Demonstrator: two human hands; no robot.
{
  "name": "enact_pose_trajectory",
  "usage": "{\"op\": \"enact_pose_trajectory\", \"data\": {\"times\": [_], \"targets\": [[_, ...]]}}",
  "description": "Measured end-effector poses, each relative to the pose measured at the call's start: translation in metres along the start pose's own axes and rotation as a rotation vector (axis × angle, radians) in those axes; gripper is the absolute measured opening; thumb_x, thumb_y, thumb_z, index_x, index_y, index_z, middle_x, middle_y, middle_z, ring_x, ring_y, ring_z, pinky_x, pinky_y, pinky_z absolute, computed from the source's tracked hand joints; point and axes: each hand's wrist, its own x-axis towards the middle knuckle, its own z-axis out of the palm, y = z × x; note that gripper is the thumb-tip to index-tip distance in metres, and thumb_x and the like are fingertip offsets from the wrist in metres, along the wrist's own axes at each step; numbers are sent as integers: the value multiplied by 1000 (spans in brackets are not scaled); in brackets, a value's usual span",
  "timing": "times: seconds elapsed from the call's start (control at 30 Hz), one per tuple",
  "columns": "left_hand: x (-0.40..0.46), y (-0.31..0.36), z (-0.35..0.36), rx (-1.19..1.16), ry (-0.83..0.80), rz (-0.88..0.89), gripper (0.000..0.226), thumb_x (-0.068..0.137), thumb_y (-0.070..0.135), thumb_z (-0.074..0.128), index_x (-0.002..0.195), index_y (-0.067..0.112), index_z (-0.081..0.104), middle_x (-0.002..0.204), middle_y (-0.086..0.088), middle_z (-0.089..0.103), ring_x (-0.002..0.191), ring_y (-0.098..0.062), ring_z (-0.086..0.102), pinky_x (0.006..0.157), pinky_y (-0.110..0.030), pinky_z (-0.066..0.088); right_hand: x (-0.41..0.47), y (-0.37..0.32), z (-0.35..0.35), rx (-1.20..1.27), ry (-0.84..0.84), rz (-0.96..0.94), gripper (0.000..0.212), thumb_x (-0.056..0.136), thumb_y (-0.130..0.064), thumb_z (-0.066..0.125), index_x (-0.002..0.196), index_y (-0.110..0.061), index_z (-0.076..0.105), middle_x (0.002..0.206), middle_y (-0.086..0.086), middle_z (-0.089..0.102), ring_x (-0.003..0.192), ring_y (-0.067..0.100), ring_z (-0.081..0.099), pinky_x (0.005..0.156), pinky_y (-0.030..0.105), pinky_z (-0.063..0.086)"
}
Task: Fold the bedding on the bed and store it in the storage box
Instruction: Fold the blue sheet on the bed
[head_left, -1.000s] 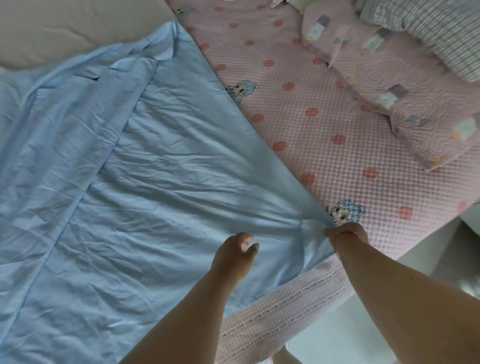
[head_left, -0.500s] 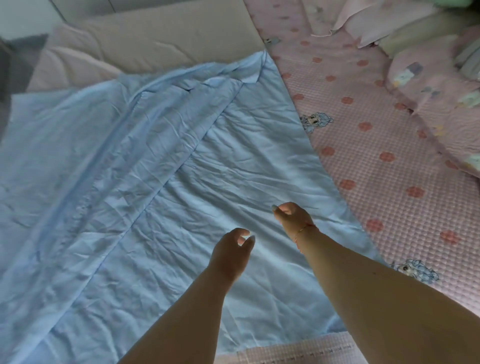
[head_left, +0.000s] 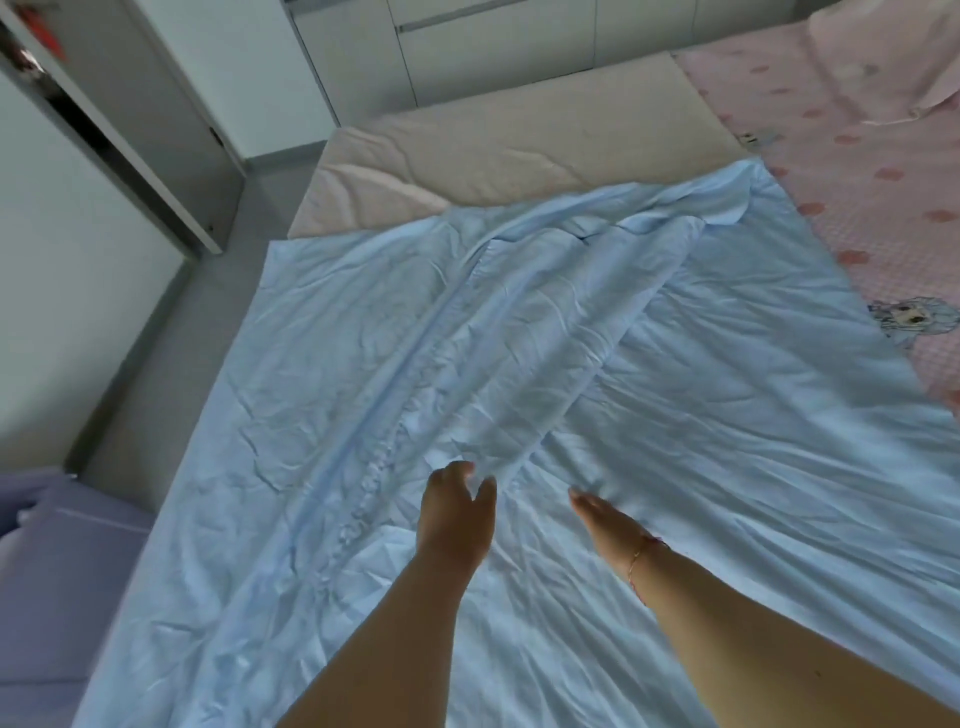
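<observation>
A large light-blue sheet (head_left: 519, 364) lies spread and wrinkled over most of the bed, with a long folded ridge running from the far right corner toward me. My left hand (head_left: 454, 512) hovers over the middle of the sheet, fingers loosely curled and holding nothing. My right hand (head_left: 605, 517), with a thin bracelet at the wrist, reaches beside it with straight fingers just above or on the fabric. Neither hand grips the sheet.
A pink patterned quilted cover (head_left: 857, 156) lies on the bed's right side, and a beige mattress pad (head_left: 519, 140) shows at the far end. Grey floor (head_left: 171, 332) runs along the left edge. A purple fabric thing (head_left: 57, 561) sits at lower left; white cabinets (head_left: 467, 41) stand beyond.
My right hand let go of the sheet's near right corner and moved left to the middle. The view swung left and up, bringing the floor and cabinets into sight.
</observation>
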Motion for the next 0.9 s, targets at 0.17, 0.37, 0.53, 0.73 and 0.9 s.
{"op": "enact_pose_trajectory", "data": {"times": [0.17,0.37,0.53,0.73,0.9], "targets": [[82,-42,-26,123,90,-5,49,95,39,50,137,14,49,140,-10,48,131,-27,40,111,-36,29,71,-21,38,-176,42,44,59,98,-54,7,151,-29,13,159,9,7,146,27,6,118,47,6],[148,-61,-37,131,49,-288,77,89,53,52,150,12,27,155,-11,28,142,-32,24,117,-46,19,100,-9,41,67,47,99,72,95,-57,22,150,-11,22,159,8,14,147,19,9,119,36,3],[160,-42,-34,-106,-90,-199,68,82,37,70,137,6,44,129,-13,56,114,-33,57,90,-34,48,100,-10,44,-71,51,99,69,97,-54,12,151,-11,19,158,12,15,146,21,15,118,31,7],[130,-21,-15,-83,-144,74,19,86,18,58,98,5,64,91,-16,67,86,-33,65,72,-35,50,93,-14,39,29,56,133,69,98,-54,20,149,-9,25,158,6,16,146,17,12,119,32,4],[125,-28,-15,90,-52,-24,33,98,24,46,120,3,57,125,-19,55,114,-34,54,97,-37,43,85,-16,45,151,64,51,58,102,-40,29,150,-7,22,157,10,16,146,24,14,118,35,9]]}}
